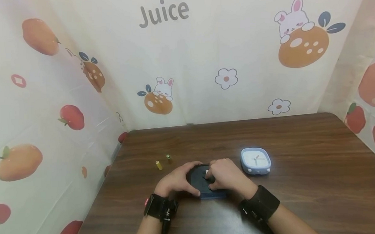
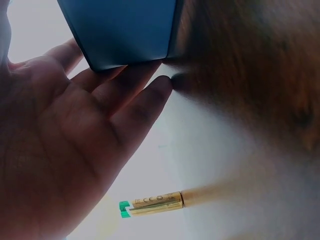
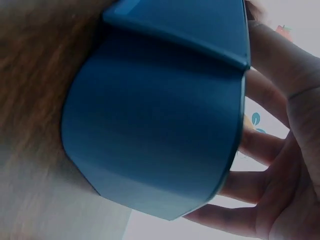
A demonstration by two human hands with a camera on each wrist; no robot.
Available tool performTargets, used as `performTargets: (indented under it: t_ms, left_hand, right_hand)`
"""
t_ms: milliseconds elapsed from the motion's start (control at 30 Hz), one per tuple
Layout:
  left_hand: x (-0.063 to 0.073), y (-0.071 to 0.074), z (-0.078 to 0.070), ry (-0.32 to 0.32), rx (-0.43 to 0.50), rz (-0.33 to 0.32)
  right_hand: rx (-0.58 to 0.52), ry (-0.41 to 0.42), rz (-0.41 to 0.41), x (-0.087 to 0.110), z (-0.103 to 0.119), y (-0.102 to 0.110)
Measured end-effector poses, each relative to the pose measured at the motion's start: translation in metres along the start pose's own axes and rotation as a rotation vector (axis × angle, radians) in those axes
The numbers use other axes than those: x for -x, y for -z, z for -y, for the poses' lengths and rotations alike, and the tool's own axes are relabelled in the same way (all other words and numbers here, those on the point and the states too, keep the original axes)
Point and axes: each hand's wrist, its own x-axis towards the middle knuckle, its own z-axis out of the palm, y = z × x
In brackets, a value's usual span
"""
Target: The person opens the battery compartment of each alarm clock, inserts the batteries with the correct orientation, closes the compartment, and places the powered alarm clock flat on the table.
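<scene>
A dark blue case [image 1: 214,195] with a black back facing up [image 1: 200,183] sits on the table between both hands. My left hand [image 1: 177,180] grips its left side, thumb at the near edge and fingers round the far edge. Over the back's right part is my right hand [image 1: 227,175], its bent index finger and thumb on the black surface near a small white spot [image 1: 207,171]. The case's smooth blue side [image 3: 155,115] fills much of the right wrist view. What lies under the right fingers is hidden. A gold battery with a green end [image 2: 152,204] stands beyond the left hand.
Two small batteries stand left of the case, one yellowish [image 1: 159,165] and one with a green top [image 1: 168,157]. A light blue clock [image 1: 256,161] lies face up to the right. Printed curtains [image 1: 192,62] border the brown wooden table [image 1: 313,162].
</scene>
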Motion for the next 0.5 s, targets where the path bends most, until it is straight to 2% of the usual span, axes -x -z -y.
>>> performTargets:
  t_ms: [267,500]
  left_hand:
    - [-0.0004,0.0008,0.0015,0.005,0.01,0.007]
    - [-0.0017,0.0012,0.0033,0.005,0.025,0.011]
  right_hand:
    - [0.028,0.028,0.003,-0.0009,-0.0007,0.0013]
    - [0.032,0.019,0.005,-0.0024,-0.0002,0.0013]
